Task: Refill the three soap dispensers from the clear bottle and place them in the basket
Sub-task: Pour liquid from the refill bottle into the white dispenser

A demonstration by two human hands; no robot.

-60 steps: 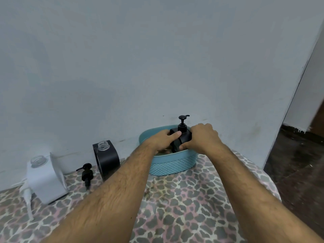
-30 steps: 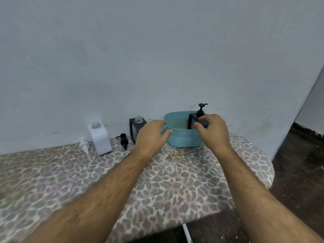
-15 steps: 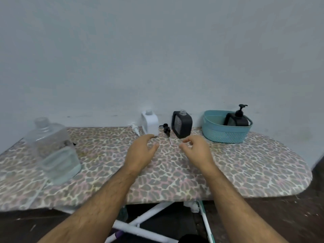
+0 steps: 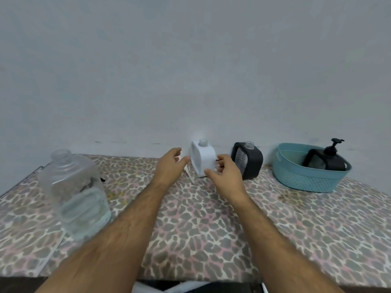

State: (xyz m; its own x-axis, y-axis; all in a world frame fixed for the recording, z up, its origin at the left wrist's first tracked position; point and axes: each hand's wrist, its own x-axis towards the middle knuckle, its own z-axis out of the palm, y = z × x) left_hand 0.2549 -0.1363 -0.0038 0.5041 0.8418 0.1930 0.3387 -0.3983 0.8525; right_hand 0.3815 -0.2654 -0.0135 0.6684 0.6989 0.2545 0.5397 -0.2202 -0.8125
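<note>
Head view: both hands reach forward over the leopard-print table [image 4: 211, 229] toward the white dispenser [image 4: 203, 160], which stands upright near the wall with its neck open and no pump on it. The left hand [image 4: 169, 166] sits just left of it, fingers loosely curled and spread, holding nothing. The right hand [image 4: 224, 172] is in front of its lower right corner, thumb and fingers parted in a half-open pinch; whether a fingertip already touches the white body I cannot tell.

The dispenser lies straight ahead of both sets of fingers, between them, its long axis vertical, so closing in from either side should bracket it. The right hand looks the nearer.

To the right stands the black dispenser [image 4: 249, 163], also uncapped, and beyond it the basket [image 4: 306, 182] with a third dispenser [image 4: 330, 159] inside, pump on (one of three done, by my reading). The clear bottle [image 4: 74, 191], partly full and uncapped, stands well to the left.
</note>
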